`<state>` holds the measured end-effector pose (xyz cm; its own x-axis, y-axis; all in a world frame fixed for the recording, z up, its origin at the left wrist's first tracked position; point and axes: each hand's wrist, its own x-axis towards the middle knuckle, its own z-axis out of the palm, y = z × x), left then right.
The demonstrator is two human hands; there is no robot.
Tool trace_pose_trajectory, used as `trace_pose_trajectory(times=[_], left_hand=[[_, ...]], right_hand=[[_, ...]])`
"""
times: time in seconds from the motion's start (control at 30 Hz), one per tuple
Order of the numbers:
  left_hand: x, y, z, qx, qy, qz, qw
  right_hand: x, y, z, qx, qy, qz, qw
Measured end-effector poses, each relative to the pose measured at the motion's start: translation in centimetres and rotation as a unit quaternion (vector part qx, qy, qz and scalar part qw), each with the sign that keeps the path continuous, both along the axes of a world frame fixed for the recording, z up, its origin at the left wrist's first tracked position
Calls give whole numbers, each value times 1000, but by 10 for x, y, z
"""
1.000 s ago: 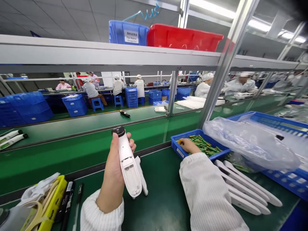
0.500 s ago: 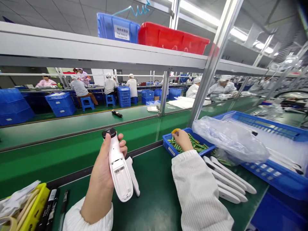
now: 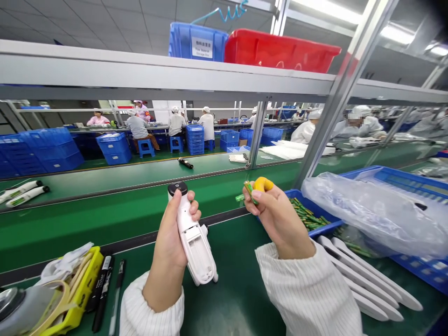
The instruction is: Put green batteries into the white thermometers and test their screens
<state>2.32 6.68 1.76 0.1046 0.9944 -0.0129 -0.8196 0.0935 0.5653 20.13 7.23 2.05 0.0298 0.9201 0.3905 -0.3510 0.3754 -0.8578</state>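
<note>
I hold the white handheld housing (image 3: 196,254) in the left hand (image 3: 170,240), above the tabletop (image 3: 241,266). The left fingers are wrapped around its upper body, with the thumb at the black end cap (image 3: 177,188). The housing is tilted, cap end uppermost, and its open battery compartment (image 3: 196,247) faces my camera. A second white part (image 3: 214,277) is partly hidden behind the housing.

My right hand (image 3: 283,219) is raised at the near left side of the blue tray (image 3: 324,228). The right fingers are closed in a pinch on green batteries (image 3: 249,190); I cannot tell the exact count. A yellow finger cover (image 3: 263,184) is fitted on the index finger. The held batteries are well apart from the compartment.

Loose batteries (image 3: 306,213) lie in the blue tray. To its right, a clear plastic bag (image 3: 364,210) rests on a blue perforated basket (image 3: 425,270). Long white covers (image 3: 374,284) lie side by side on the tabletop, near the right sleeve (image 3: 311,291). At the left side, a yellow container (image 3: 79,298) stands beside black markers (image 3: 101,298) and a slim pen (image 3: 117,296).
</note>
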Motion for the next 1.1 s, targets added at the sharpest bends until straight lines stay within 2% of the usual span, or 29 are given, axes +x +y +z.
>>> trace_pose_trajectory(times=[0.17,0.33,0.4,0.47,0.53,0.57,0.6,0.67,0.77,0.97,1.03,1.1], left_hand=[[-1,0,-1,6,-7,-7,1000],[-1,-1,-8,51,2,16,999],[1,-2,-8,62,15,37,997],[2,-4,-7,64,29,70,995],[1,-7,-4,56,31,116,991],[0,-9,-2,51,26,137,989],[-1,-11,1,49,19,154,987],[-5,-17,5,54,9,172,984],[-11,-25,9,62,-1,178,982],[-10,-26,13,40,-32,192,980],[-10,-24,14,41,-49,195,979],[-12,-20,14,47,-60,195,978]], right_hand=[[-17,-18,0,35,-131,23,991],[-38,-37,-4,72,-247,-20,966],[-46,-40,-8,105,-335,-45,935],[-53,-42,-12,169,-424,-81,886],[-57,-42,-15,251,-468,-113,840],[-59,-42,-16,288,-470,-119,826],[-60,-42,-16,315,-459,-118,822],[-62,-42,-16,331,-419,-95,840],[-64,-41,-15,300,-357,-40,884],[-61,-37,-17,265,-332,5,905],[-61,-36,-19,262,-338,7,904],[-61,-36,-19,304,-383,-7,872]])
